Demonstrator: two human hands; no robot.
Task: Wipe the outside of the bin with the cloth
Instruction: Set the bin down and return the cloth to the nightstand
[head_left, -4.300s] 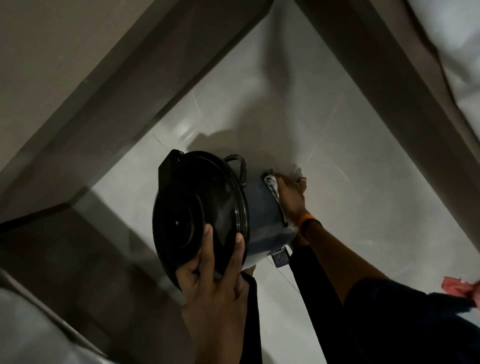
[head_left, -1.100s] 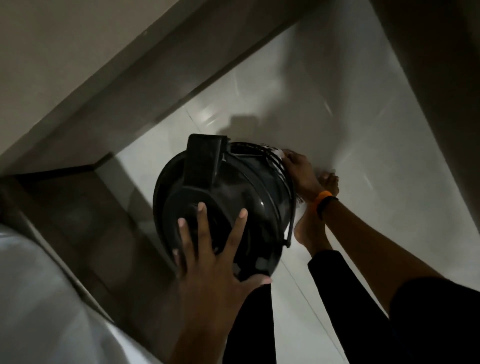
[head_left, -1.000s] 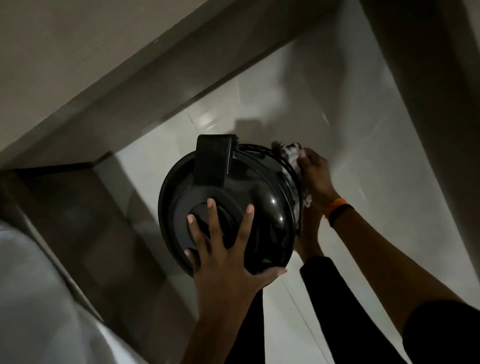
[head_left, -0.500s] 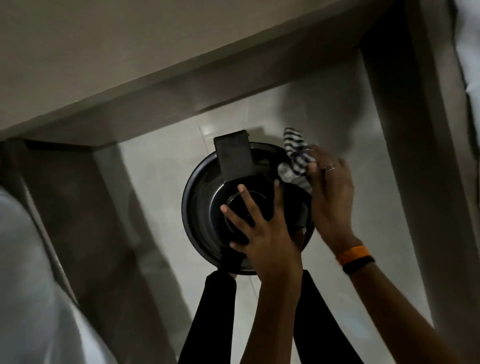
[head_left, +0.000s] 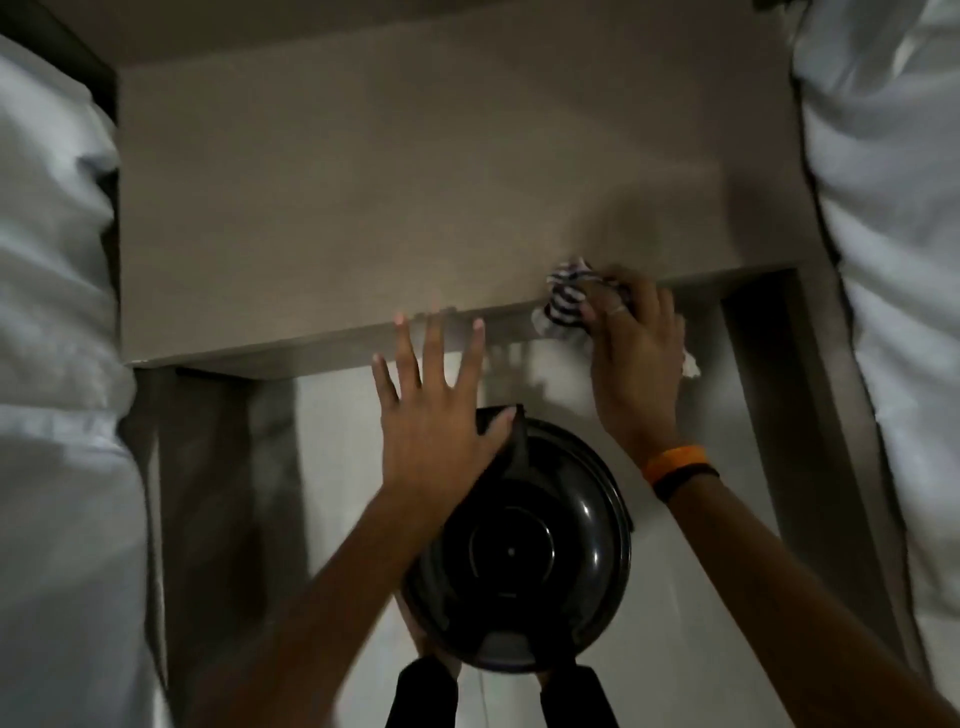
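Observation:
The round black bin (head_left: 524, 561) stands upright on the pale floor between my feet, lid closed, seen from straight above. My left hand (head_left: 434, 415) hovers above its far left rim with fingers spread and nothing in it; only the thumb overlaps the lid's hinge block. My right hand (head_left: 634, 358) is lifted away from the bin, at the front edge of the table, and grips the striped black-and-white cloth (head_left: 566, 299). The cloth is bunched and sticks out past my fingers. The bin's side walls are hidden from this angle.
A brown bedside table (head_left: 363, 197) spans the view just beyond the bin. White bedding lies on the left (head_left: 52, 364) and on the right (head_left: 893, 260). Dark bed frames border the narrow floor strip (head_left: 343, 467). My dark trouser legs (head_left: 423, 696) show at the bottom.
The bin went from tilted to upright on the floor. My left hand came off the lid and opened. My right hand lifted the cloth off the bin towards the table edge.

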